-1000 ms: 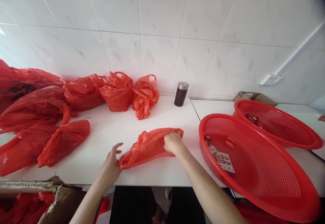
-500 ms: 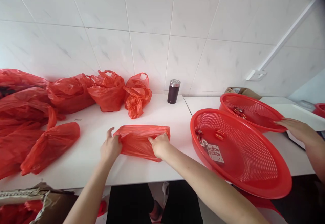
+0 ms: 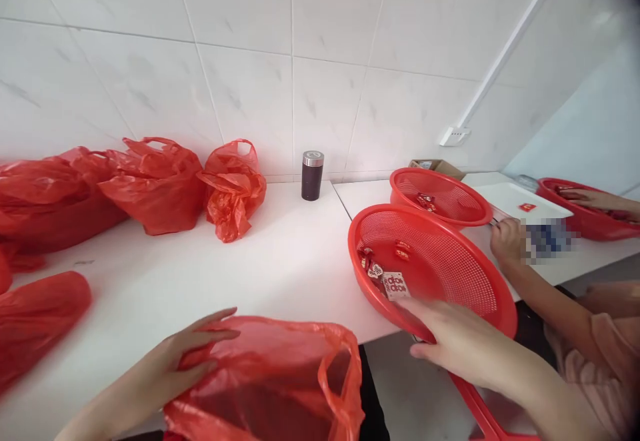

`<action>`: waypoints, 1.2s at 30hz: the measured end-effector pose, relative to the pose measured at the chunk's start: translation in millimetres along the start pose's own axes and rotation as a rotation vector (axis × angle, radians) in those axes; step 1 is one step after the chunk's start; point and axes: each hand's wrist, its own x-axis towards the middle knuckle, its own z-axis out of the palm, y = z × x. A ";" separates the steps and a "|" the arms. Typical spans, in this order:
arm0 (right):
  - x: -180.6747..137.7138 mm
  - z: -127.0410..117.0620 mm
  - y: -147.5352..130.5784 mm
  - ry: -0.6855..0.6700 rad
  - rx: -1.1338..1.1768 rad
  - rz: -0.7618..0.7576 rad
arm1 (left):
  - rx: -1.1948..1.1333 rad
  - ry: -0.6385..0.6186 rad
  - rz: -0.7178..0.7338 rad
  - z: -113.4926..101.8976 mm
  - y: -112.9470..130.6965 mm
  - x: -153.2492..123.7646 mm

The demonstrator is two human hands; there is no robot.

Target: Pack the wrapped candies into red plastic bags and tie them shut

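A red plastic bag [image 3: 260, 387] with handles sits low in front of the table's near edge, its mouth spread wide. Against its left rim rests my left hand [image 3: 187, 354], fingers apart. My right hand [image 3: 445, 334], open and slightly blurred, reaches over the near rim of a red perforated basket [image 3: 475, 281]. Inside that basket lie a white card packet with red print [image 3: 396, 285], a small red packet [image 3: 402, 250] and some red-and-white wrapped pieces [image 3: 369, 264]. My right fingertips are close to the card packet; whether they touch it I cannot tell.
Filled red bags [image 3: 165, 194] line the wall at left. A dark tumbler [image 3: 312, 177] stands behind. Further right are a second red basket [image 3: 450, 194], a white tray [image 3: 520, 204] and another red basket [image 3: 590, 211]. Other people's hands [image 3: 507, 244] work there.
The flat bag has been opened and brought toward me, off the tabletop. My right hand has left it and moved right to the basket. The view has turned right.
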 end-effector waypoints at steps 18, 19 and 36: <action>221.8 38.2 63.5 -0.379 -0.229 -0.254 | 0.024 -0.041 -0.085 17.0 -10.4 10.9; 228.1 40.2 64.0 -0.355 -0.223 -0.263 | 0.026 -0.019 -0.093 16.7 -11.3 11.5; 254.9 32.7 45.6 -0.323 -0.342 -0.430 | 0.083 0.014 -0.052 39.1 -7.9 21.4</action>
